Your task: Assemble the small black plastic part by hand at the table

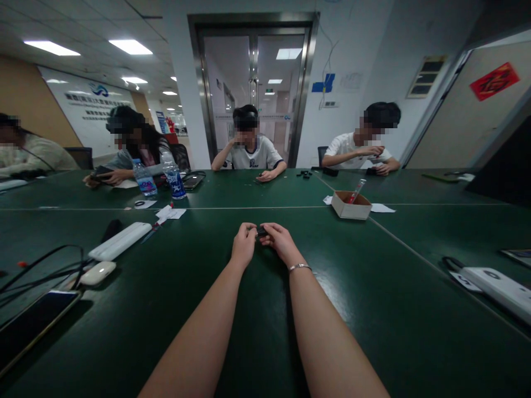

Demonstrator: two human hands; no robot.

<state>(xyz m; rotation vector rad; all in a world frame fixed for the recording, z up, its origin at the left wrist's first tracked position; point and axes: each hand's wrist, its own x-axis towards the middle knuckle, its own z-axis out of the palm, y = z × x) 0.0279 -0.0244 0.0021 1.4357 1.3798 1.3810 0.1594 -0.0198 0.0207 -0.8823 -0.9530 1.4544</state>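
Both my hands meet over the middle of the green table. Between them is a small black piece, too small and too covered by fingers for me to tell its kind. My left hand pinches its left end between thumb and fingers. At the right end, my right hand grips the same piece with its fingers curled. A silver bracelet circles my right wrist. The palms and part of the piece are hidden.
A small open box stands ahead to the right. Leftward lie a white power strip, cables, an earbud case and a phone. Two bottles stand farther back. Another power strip lies right. Several people sit across the table.
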